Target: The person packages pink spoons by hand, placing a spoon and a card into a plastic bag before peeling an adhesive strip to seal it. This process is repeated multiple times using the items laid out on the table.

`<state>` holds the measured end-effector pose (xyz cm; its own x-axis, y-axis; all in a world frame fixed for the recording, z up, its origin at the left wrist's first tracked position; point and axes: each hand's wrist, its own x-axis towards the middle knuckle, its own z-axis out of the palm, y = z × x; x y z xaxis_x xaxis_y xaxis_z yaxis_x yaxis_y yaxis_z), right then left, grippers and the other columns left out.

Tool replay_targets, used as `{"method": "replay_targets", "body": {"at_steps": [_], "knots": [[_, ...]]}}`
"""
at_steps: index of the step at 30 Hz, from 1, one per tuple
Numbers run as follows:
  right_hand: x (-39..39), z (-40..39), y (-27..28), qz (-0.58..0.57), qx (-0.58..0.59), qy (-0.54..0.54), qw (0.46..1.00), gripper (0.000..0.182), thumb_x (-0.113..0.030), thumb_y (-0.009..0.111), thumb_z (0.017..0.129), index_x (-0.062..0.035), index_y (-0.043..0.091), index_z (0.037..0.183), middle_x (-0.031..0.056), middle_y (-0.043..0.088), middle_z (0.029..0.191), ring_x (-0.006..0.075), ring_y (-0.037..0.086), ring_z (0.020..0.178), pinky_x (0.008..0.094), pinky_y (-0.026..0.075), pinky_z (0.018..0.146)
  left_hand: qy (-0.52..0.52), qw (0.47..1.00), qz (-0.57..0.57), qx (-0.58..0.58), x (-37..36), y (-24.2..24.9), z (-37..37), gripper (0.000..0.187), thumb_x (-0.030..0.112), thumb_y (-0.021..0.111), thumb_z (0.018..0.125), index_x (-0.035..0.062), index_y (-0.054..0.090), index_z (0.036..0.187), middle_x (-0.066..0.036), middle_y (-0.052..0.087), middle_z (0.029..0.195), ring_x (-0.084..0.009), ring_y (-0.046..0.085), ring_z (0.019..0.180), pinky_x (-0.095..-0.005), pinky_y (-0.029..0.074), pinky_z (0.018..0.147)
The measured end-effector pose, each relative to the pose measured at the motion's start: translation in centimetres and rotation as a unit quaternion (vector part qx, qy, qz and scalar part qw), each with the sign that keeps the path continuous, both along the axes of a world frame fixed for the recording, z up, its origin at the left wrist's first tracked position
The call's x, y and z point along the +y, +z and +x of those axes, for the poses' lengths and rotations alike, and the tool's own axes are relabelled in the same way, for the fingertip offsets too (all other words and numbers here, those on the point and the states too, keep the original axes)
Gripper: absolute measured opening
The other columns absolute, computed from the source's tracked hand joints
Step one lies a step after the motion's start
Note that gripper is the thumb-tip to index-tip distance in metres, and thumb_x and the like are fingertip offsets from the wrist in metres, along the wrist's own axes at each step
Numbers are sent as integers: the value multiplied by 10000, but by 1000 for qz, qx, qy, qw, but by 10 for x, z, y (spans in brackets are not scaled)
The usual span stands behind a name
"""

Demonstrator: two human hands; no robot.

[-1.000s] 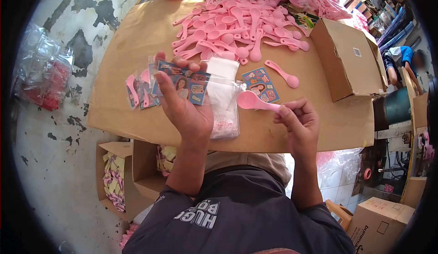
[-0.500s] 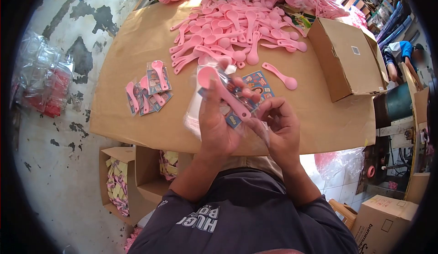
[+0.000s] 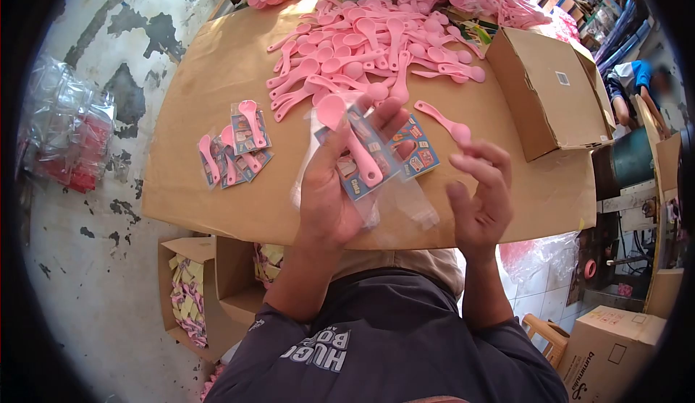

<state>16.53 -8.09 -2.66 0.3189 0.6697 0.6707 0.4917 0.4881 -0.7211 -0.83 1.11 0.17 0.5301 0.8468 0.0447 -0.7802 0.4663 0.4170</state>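
Note:
My left hand (image 3: pixel 329 204) is closed on a pink spoon (image 3: pixel 362 160) packed with a blue printed card (image 3: pixel 350 184) in a clear plastic bag (image 3: pixel 414 206). The bag's loose end hangs to the right. Fingers parted and holding nothing, my right hand (image 3: pixel 483 204) is raised to the right of the bag. A loose pink spoon (image 3: pixel 438 119) lies just beyond it. Behind the bag, more blue cards (image 3: pixel 423 160) rest on the table. Clear sheets (image 3: pixel 297 186), partly hidden by my left hand, lie beneath it.
A large heap of pink spoons (image 3: pixel 362 48) covers the back of the brown table (image 3: pixel 195 208). Several packed spoons (image 3: pixel 250 124) lie at left. A cardboard box (image 3: pixel 546 95) stands at right. Open boxes (image 3: pixel 206 258) sit below the front edge. Another person (image 3: pixel 633 85) is at far right.
My right hand has let go of the bag's end and moved right, its fingers opening. The bag's loose end now hangs free. My left hand keeps hold of the packed spoon.

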Motion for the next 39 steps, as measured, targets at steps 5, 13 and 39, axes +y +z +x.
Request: {"method": "replay_targets", "body": {"at_steps": [5,13,39], "knots": [[17,-1,20,16,-244,-28,969,387,-181,800,795,-186,758,1180,161,558,1419,358,495,1310,473,425,1062,-72,997,-34,23,-13,7,7,481,289,409,1113,23,396,1514,-177,502,1504,-264,541,1344,-419,484,1103],[23,2,26,67,-107,113,986,275,-227,820,793,-114,745,1033,144,713,1171,304,627,1118,496,426,1066,-134,990,-24,29,-12,-7,-4,546,317,451,1098,10,352,1539,-192,418,1561,-293,425,1447,-462,405,1168],[20,-2,30,71,-229,-127,963,334,-43,816,767,-86,754,1092,79,683,1188,255,610,1000,365,506,829,53,803,370,465,-38,-8,-5,544,26,667,963,84,545,1489,-26,723,830,-22,601,727,-212,512,635]]}}
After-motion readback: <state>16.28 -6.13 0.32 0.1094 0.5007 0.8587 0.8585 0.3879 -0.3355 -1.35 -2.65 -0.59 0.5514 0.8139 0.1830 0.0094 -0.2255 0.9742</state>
